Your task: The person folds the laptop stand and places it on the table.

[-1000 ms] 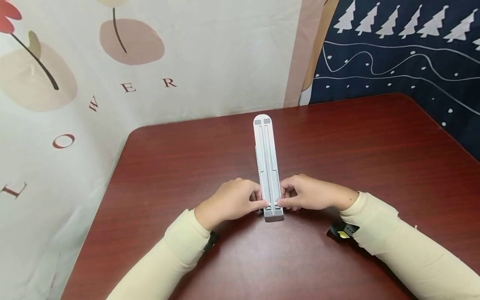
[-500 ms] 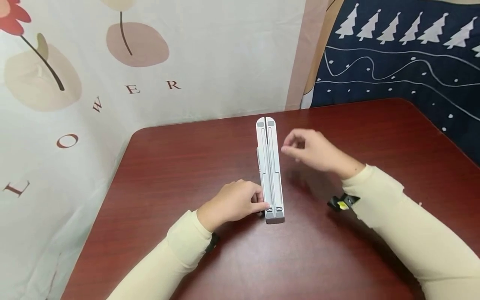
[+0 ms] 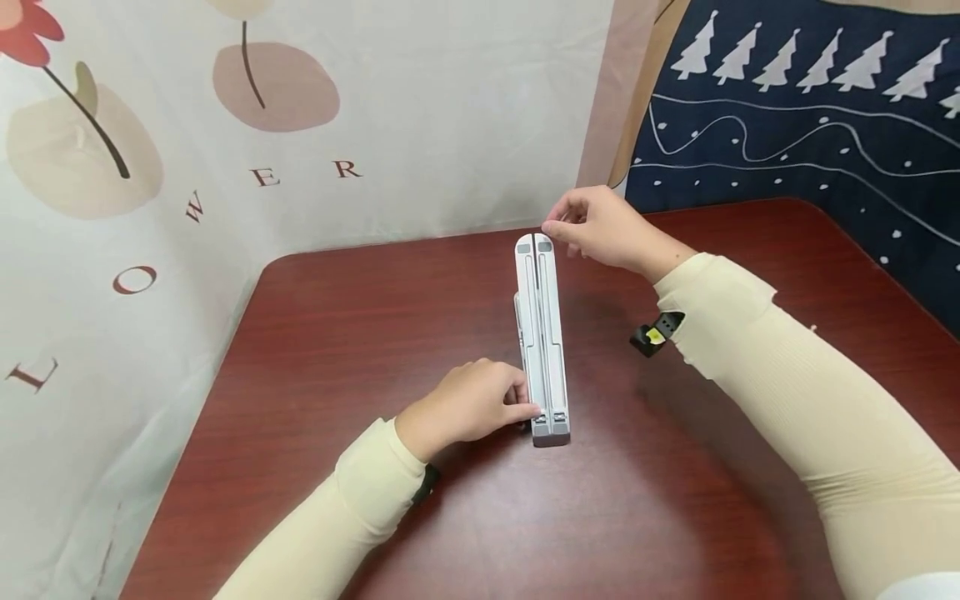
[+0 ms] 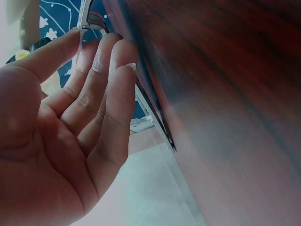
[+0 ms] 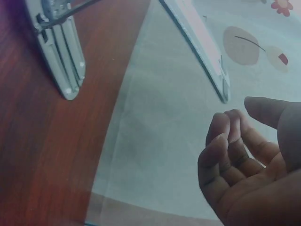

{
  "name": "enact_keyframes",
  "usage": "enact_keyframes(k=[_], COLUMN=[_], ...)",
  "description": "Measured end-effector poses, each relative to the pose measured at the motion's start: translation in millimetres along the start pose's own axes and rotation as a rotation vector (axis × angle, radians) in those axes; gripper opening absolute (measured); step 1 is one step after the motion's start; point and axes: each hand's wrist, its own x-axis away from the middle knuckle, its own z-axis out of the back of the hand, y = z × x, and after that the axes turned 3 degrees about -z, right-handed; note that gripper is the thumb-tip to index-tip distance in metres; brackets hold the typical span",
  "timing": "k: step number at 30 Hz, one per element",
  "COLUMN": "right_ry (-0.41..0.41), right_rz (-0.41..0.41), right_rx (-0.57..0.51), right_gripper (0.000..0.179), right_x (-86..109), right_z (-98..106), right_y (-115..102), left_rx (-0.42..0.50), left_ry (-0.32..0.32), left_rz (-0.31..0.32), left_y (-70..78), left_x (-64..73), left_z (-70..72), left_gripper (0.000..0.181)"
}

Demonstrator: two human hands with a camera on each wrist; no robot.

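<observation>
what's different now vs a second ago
The right hand let go of the silver stand's near end and moved forward along its right side to beside the far end; whether it touches there is hard to tell. A dark gap now shows between the stand's two bars at that end. The left hand stayed pinching the near end.

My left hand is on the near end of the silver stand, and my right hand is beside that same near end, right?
Not quite: the right hand is beside the far end of the silver stand, as the head view shows. The left hand is on the near end.
</observation>
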Motion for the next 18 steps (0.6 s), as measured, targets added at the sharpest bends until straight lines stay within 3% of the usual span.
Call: enact_keyframes(k=[8, 18], right_ry=[-0.034, -0.066], right_rz=[-0.008, -0.007], right_rx=[0.035, 0.006], right_gripper=[0.017, 0.017], right_x=[-6.2, -14.0], right_z=[-3, -8], right_y=[-5, -5], left_rx=[0.006, 0.012], left_ry=[0.004, 0.006], left_rz=[-0.025, -0.024], left_y=[-0.6, -1.6], left_x=[-0.3, -0.5], left_z=[-1.7, -0.9], left_gripper=[0.027, 0.028])
